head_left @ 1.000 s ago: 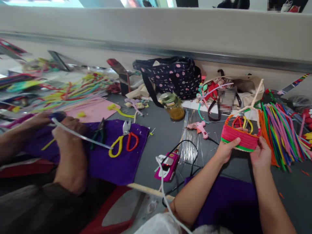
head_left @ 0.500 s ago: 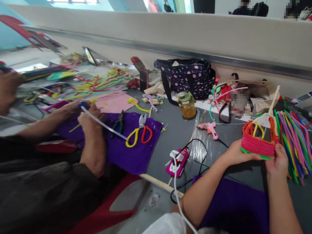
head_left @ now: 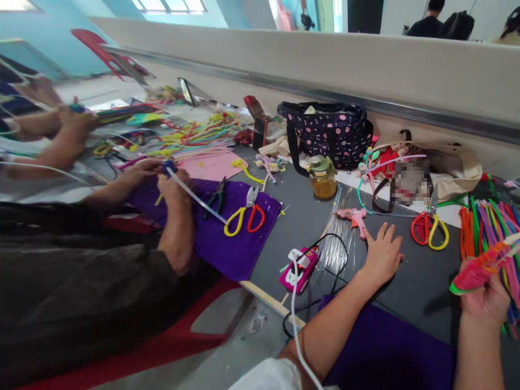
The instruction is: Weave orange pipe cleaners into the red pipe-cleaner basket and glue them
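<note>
My right hand (head_left: 485, 298) is closed around a small woven basket of red, pink and green pipe cleaners (head_left: 477, 269), held tilted at the far right above the grey table (head_left: 410, 281). My left hand (head_left: 379, 253) is open with fingers spread, hovering just right of a pink glue gun (head_left: 354, 218) and a bundle of clear glue sticks (head_left: 335, 246). Red and yellow scissors (head_left: 429, 230) lie on the table between my hands.
A co-worker's hands (head_left: 170, 181) on the left work a white strand over purple felt (head_left: 227, 227) holding snips and pliers. A honey jar (head_left: 323, 177), spotted bag (head_left: 327, 132), beige bag (head_left: 450, 168), pink power strip (head_left: 298, 268) and pipe cleaners (head_left: 489, 227) lie around.
My left hand let go of the basket and moved left toward the glue gun. My right hand carried the basket right and tilted it, uncovering the scissors. The view panned left.
</note>
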Action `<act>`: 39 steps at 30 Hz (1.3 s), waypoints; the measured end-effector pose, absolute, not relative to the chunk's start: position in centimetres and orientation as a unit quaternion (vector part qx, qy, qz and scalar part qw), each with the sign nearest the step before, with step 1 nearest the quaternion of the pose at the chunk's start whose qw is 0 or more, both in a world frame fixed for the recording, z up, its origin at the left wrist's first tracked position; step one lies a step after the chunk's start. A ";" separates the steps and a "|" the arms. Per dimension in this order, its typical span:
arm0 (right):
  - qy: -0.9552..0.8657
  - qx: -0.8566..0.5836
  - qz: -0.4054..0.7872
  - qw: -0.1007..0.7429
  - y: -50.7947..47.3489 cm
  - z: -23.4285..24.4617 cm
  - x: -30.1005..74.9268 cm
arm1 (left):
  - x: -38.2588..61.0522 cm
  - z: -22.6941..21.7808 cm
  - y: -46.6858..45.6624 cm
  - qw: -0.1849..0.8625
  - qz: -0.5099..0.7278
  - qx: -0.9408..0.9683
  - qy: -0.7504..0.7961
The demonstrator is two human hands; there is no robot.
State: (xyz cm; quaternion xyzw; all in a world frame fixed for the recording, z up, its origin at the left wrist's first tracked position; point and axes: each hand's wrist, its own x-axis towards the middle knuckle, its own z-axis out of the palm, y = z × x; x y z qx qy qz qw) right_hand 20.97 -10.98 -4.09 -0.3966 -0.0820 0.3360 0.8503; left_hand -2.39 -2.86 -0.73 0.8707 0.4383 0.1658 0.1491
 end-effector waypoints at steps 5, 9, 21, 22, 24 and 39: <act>-0.028 -0.365 0.397 0.842 -10.8 -3.3 20.0 | -2.3 -1.3 -2.8 0.119 0.147 0.868 0.458; -0.016 -0.373 0.429 0.822 -10.5 -3.5 19.4 | -2.3 -1.9 -2.7 0.096 0.132 0.876 0.454; -0.037 -0.433 0.415 0.799 -9.5 -3.9 17.3 | -3.4 -2.3 -2.1 0.070 0.080 0.897 0.430; -0.044 -0.440 0.410 0.798 -9.3 -3.9 17.1 | -3.5 -2.3 -2.1 0.071 0.078 0.898 0.428; -0.057 -0.451 0.401 0.795 -9.2 -3.8 16.7 | -3.5 -2.5 -2.0 0.070 0.077 0.899 0.425; -0.082 -0.476 0.381 0.788 -8.9 -5.0 17.2 | -3.5 -2.7 -1.6 0.021 0.055 0.907 0.418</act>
